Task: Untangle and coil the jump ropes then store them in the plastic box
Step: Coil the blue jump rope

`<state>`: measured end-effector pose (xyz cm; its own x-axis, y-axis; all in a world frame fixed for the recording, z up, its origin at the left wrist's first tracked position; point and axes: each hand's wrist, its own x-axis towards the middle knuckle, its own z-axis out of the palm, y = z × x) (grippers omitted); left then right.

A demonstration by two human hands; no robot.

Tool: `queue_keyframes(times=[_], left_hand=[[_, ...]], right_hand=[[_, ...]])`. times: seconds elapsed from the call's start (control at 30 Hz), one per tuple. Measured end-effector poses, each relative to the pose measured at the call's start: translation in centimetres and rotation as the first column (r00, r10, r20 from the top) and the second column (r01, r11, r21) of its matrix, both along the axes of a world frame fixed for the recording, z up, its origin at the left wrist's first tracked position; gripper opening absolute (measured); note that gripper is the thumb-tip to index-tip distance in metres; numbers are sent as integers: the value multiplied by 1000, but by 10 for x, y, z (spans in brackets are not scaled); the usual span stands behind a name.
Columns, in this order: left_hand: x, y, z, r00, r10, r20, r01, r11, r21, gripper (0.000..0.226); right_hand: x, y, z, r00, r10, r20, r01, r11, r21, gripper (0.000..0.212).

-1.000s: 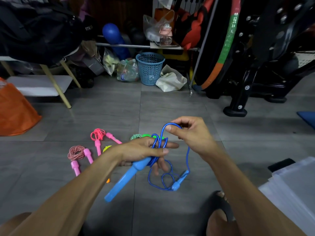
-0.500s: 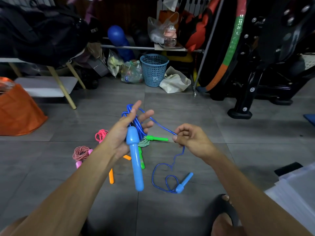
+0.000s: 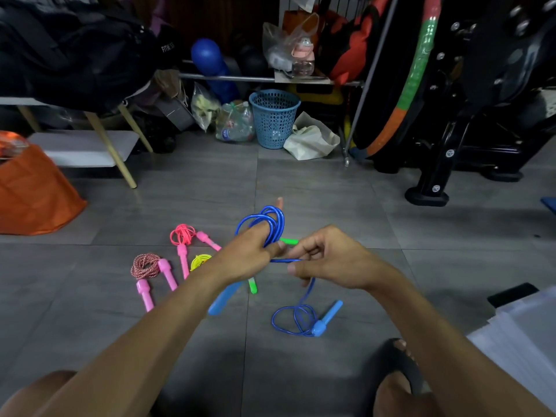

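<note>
My left hand (image 3: 246,257) holds the blue jump rope (image 3: 272,219), whose cord is looped round its fingers, and one light-blue handle (image 3: 224,299) hangs below the palm. My right hand (image 3: 328,260) pinches the blue cord just right of the left hand. The rest of the cord trails down to a loose loop and the second blue handle (image 3: 326,319) on the floor. On the floor to the left lie coiled ropes: a red-white one with pink handles (image 3: 146,266), a pink one (image 3: 182,236), a yellow one (image 3: 200,261) and a green-handled one (image 3: 252,285).
A white plastic box (image 3: 523,332) sits at the right edge, with a black object (image 3: 511,293) beside it. An orange bag (image 3: 33,191) stands at the left. A blue basket (image 3: 273,117), bags and black gym equipment (image 3: 451,145) line the back. My sandalled foot (image 3: 400,374) is at the bottom.
My left hand has turned palm down and lowered, with the blue loops still round its fingers. My right hand has moved left, close to the left hand, drawing the cord with it.
</note>
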<state>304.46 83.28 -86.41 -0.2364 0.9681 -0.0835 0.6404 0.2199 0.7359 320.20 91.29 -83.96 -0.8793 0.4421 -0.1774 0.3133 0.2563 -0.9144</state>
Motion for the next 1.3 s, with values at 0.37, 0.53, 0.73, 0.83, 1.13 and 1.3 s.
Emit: queue_keyframes(times=[0.37, 0.53, 0.73, 0.83, 1.13, 1.3], left_hand=[[10, -4, -4, 921, -128, 367, 228, 943, -244, 45], [22, -5, 3, 763, -198, 615, 357, 923, -146, 29], [9, -8, 13, 387, -136, 912, 125, 988, 94, 38], [1, -6, 14, 215, -80, 973, -35, 995, 90, 42], [-4, -2, 18, -41, -105, 994, -225, 970, 94, 51], [-2, 3, 15, 43, -21, 999, -297, 954, 32, 57]], right_hand=[[26, 36, 4, 888, -339, -309, 409, 891, 199, 16], [12, 42, -8, 833, -438, -338, 508, 847, 155, 7], [11, 52, -30, 892, -450, -35, 450, 893, -15, 19], [10, 52, -35, 905, -424, 41, 425, 889, -173, 15], [0, 42, -46, 833, -550, -55, 550, 835, -32, 24], [-9, 8, -42, 969, -243, 37, 241, 970, 43, 25]])
